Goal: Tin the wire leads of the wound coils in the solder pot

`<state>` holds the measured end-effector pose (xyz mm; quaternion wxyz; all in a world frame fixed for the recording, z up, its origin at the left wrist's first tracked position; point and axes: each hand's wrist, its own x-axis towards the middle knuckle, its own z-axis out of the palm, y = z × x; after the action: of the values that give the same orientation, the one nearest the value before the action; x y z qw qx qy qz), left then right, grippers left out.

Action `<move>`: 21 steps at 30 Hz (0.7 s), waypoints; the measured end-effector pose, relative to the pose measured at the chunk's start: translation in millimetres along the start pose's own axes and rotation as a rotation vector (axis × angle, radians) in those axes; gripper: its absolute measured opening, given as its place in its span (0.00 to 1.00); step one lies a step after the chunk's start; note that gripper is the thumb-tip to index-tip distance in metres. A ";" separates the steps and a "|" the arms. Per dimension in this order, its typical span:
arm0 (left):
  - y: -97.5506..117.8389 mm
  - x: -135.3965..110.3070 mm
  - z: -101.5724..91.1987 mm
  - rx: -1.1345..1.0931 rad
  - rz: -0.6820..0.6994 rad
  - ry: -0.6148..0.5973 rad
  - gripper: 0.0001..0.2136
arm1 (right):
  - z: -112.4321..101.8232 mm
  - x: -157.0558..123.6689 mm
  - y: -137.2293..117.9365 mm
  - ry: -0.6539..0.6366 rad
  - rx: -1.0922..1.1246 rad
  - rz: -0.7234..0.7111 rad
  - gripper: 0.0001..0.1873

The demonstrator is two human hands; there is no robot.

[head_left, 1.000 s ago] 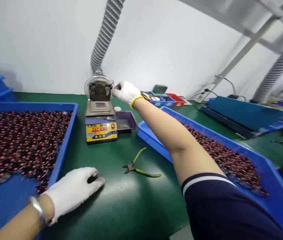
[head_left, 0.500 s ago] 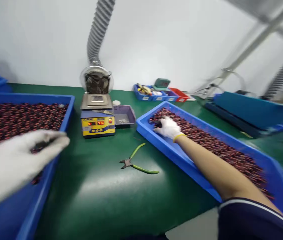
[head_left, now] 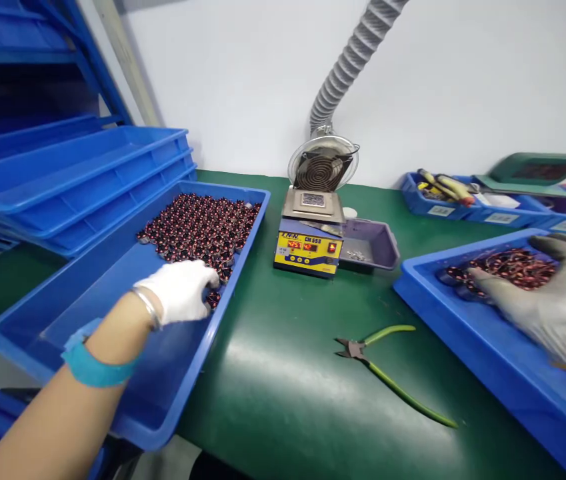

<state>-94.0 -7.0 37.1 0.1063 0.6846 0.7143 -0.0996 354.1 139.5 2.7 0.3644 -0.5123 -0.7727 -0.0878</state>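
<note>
My left hand, in a white glove, reaches into the left blue tray. Its fingers curl down onto the near edge of a packed layer of small dark red coils; what they hold is hidden. A metal bracelet and a teal band are on that wrist. My right hand, also gloved, is smeared by motion at the right edge, over a heap of the same coils in the right blue tray. Its fingers point left across the heap.
A yellow and blue solder pot stands mid-table before a small fan and ribbed hose, a purple tray beside it. Green-handled cutters lie on the green mat. Blue trays are stacked at left; small bins at back right.
My view swung left. My left hand went from above the mat down into the left tray's coils. My right hand left the fan, dropped into the right tray and drew nearer.
</note>
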 end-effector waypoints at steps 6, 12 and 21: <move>23.9 4.7 7.2 0.128 -0.001 -0.101 0.18 | 9.8 -1.7 -76.6 0.046 -0.102 -0.063 0.29; -4.6 -4.4 1.5 0.086 -0.132 -0.112 0.28 | 31.5 -5.2 -133.0 0.017 0.177 -0.356 0.28; -32.6 -20.0 50.3 -0.347 -0.245 -0.051 0.28 | 73.0 -77.7 -218.3 -0.187 0.719 -0.453 0.27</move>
<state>-125.0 -42.0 -5.5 0.2278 0.5614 0.7955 -0.0046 149.1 19.8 -48.7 0.4196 -0.1762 -0.8766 0.1561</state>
